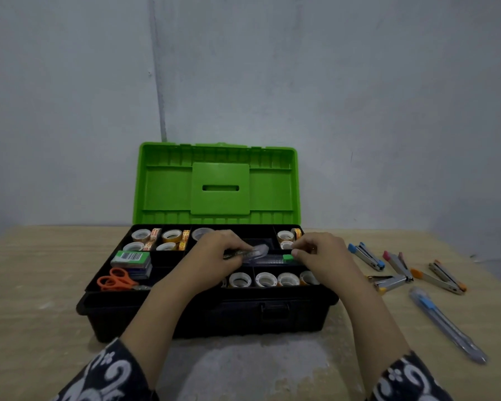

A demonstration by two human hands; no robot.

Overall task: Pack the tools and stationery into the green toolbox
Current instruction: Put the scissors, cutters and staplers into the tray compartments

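The green toolbox (216, 186) stands open on the table, lid upright, over a black compartmented tray (168, 257). Both my hands are over the tray's middle. My left hand (217, 253) grips the left end of a clear plastic cutter pack (261, 251). At the pack's right end, by a green slider (287, 257), my right hand (320, 253) pinches it. Tape rolls (265, 279) fill the front and back compartments. Orange scissors (115, 280) and a green-labelled staple box (132, 257) lie at the tray's left.
On the table right of the box lie several staplers with coloured ends (368, 256) (446, 276) and a clear pack holding a blue cutter (446, 322). A grey wall stands behind. The box's black front latch (275, 309) faces me.
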